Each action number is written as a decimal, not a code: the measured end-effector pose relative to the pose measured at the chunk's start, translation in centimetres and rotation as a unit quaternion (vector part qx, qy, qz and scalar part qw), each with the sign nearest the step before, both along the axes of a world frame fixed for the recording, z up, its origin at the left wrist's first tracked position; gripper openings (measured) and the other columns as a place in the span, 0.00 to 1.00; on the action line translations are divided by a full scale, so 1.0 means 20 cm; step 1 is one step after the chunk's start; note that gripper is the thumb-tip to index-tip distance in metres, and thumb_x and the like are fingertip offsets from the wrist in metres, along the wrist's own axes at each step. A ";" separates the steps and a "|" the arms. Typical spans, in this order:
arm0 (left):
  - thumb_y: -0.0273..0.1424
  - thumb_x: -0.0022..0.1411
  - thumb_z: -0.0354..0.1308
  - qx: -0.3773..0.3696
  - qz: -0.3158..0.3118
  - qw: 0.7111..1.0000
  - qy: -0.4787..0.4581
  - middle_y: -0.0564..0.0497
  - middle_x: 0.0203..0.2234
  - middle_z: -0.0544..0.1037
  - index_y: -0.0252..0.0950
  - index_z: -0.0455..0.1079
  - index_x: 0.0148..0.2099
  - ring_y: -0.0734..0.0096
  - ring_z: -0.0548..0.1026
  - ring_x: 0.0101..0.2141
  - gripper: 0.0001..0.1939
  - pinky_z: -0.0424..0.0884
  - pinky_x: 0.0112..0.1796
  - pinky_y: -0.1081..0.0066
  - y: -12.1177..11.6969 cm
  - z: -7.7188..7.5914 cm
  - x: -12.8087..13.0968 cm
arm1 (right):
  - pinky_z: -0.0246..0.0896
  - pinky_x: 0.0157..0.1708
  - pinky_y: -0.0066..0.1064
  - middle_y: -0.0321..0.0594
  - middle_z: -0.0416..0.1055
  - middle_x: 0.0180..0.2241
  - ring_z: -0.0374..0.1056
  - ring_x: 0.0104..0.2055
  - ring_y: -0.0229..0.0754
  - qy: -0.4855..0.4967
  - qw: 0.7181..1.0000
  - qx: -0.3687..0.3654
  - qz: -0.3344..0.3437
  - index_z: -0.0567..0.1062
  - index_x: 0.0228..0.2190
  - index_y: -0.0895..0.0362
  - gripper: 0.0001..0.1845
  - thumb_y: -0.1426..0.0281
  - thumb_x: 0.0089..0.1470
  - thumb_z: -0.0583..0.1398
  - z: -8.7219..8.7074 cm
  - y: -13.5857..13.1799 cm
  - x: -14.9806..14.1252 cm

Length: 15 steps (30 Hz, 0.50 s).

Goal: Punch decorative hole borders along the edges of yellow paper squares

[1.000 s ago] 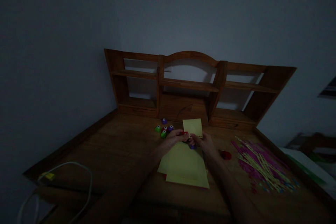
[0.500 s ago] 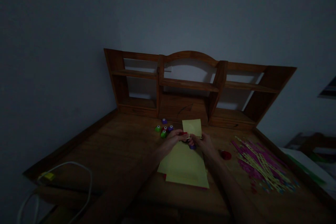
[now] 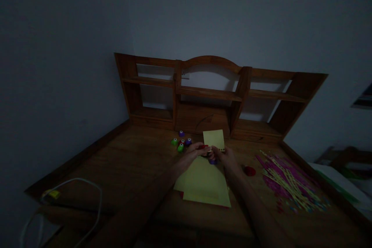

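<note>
The small yellow paper [image 3: 213, 138] stands up above the table [image 3: 130, 162], pinched by the right hand [image 3: 225, 157]. The left hand [image 3: 195, 152] grips a red thing [image 3: 203, 146]. Big yellow sheets [image 3: 203, 184] lie at six o'clock, pink and yellow strips [image 3: 286, 180] at four.

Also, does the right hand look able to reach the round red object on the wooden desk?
Probably yes: the round red object lies near the right hand, with nothing visible between them. That hand is holding the small yellow paper sheet, though.
</note>
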State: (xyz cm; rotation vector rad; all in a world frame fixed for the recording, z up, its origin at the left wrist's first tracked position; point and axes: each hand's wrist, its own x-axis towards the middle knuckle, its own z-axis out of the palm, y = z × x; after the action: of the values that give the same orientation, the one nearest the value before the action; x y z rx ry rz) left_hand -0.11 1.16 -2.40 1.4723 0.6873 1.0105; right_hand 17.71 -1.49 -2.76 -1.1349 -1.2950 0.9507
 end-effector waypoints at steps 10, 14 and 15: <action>0.43 0.55 0.64 -0.057 -0.010 0.998 -0.040 0.43 0.39 0.76 0.33 0.74 0.42 0.63 0.73 0.40 0.19 0.66 0.41 0.67 0.04 0.01 -0.04 | 0.64 0.24 0.29 0.44 0.75 0.21 0.70 0.21 0.40 0.014 0.999 -0.004 0.034 0.77 0.24 0.61 0.23 0.52 0.51 0.64 0.01 -0.02 0.01; 0.42 0.55 0.65 -0.065 -0.006 0.996 -0.055 0.43 0.38 0.76 0.32 0.74 0.41 0.64 0.73 0.39 0.18 0.66 0.40 0.68 0.03 0.02 -0.03 | 0.64 0.23 0.29 0.44 0.74 0.20 0.69 0.20 0.39 0.011 0.999 -0.005 0.032 0.76 0.24 0.61 0.23 0.51 0.49 0.64 0.02 -0.02 0.00; 0.42 0.55 0.65 -0.068 -0.009 0.996 -0.061 0.43 0.37 0.76 0.32 0.74 0.41 0.64 0.73 0.39 0.18 0.66 0.40 0.68 0.03 0.02 -0.03 | 0.63 0.23 0.29 0.44 0.74 0.20 0.68 0.20 0.39 0.010 0.999 -0.007 0.031 0.76 0.23 0.61 0.24 0.51 0.49 0.64 0.02 -0.02 0.00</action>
State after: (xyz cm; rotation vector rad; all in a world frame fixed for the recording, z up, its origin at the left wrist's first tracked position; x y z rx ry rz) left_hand -0.72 1.76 -2.06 1.2859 0.6404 1.0112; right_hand 17.64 -1.83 -2.38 -1.1002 -1.3154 1.0156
